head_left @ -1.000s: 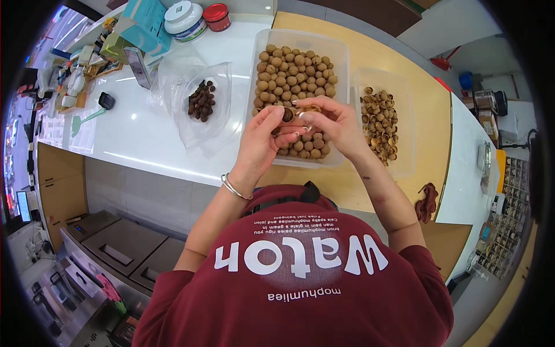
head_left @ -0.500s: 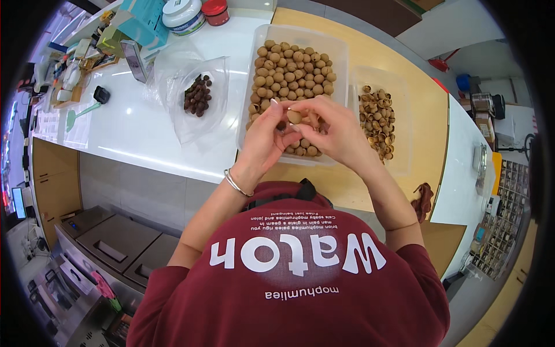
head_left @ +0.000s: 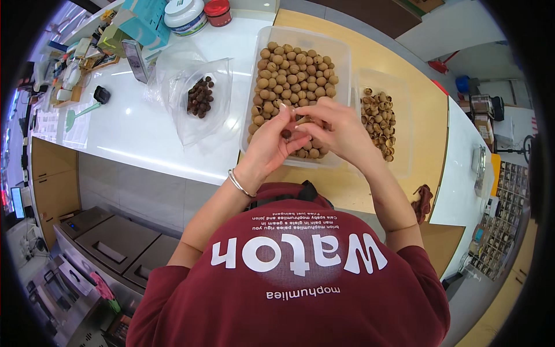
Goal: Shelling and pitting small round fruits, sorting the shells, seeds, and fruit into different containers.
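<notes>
Over a translucent box of round brown fruits (head_left: 292, 72), my left hand (head_left: 272, 139) is curled with a small dark round kernel (head_left: 286, 133) resting in its fingers. My right hand (head_left: 338, 130) pinches a light brown shell (head_left: 302, 120) right beside my left thumb, partly hidden by the fingers. To the right, a second clear tub (head_left: 404, 124) holds cracked empty shells (head_left: 377, 115). On the white counter to the left, a clear plastic bag (head_left: 176, 101) lies open with a pile of dark kernels (head_left: 200, 98) on it.
A phone (head_left: 136, 61) stands behind the bag, near jars (head_left: 184, 17), a blue carton (head_left: 139, 23) and clutter. A green utensil (head_left: 77, 118) lies far left. A crumpled maroon cloth (head_left: 422, 202) is at the table's right edge. Steel appliances (head_left: 115, 243) are below left.
The shell between my fingers has turned and is more covered by my right hand. The dark kernel now shows lower in my left fingers, apart from the shell.
</notes>
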Motion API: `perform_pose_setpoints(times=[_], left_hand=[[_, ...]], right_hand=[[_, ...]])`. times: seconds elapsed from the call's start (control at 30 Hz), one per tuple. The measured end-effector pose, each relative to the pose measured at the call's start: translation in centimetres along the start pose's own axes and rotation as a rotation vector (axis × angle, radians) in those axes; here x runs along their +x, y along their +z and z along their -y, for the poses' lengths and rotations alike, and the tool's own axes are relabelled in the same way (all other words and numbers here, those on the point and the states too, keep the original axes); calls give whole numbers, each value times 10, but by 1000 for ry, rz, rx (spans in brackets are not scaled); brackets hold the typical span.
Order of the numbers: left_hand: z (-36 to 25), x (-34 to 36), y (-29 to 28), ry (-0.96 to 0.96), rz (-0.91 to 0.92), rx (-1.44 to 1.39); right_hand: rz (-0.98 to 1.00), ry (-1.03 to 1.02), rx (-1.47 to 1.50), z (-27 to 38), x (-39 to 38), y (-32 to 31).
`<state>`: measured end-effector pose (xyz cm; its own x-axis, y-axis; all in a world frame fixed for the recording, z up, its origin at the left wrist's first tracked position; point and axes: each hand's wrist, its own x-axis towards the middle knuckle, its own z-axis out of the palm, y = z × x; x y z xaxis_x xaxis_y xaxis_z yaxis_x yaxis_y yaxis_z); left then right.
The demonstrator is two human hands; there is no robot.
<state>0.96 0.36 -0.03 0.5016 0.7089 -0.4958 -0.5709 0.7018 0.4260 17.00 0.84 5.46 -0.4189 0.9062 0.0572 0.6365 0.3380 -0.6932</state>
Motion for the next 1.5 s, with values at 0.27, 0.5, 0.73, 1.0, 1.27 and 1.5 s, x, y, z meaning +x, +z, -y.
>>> perform_pose_setpoints(times=[0.27, 0.5, 0.73, 1.0, 1.27, 1.5], left_hand=[[4, 5, -5, 38, 10, 7], [-8, 3, -2, 72, 42, 64], [0, 3, 0, 62, 67, 117], [11, 2, -14, 69, 189, 0], [-9, -5, -17, 235, 174, 25], [-19, -15, -12, 161, 81, 187]], right_hand=[[-79, -1, 8, -4, -2, -3], [-79, 20, 50, -5, 1, -4], [-63, -70, -33, 8, 2, -4], [-22, 13, 114, 19, -10, -8], [-270, 255, -535, -65, -80, -83], [54, -35, -263, -45, 56, -2]])
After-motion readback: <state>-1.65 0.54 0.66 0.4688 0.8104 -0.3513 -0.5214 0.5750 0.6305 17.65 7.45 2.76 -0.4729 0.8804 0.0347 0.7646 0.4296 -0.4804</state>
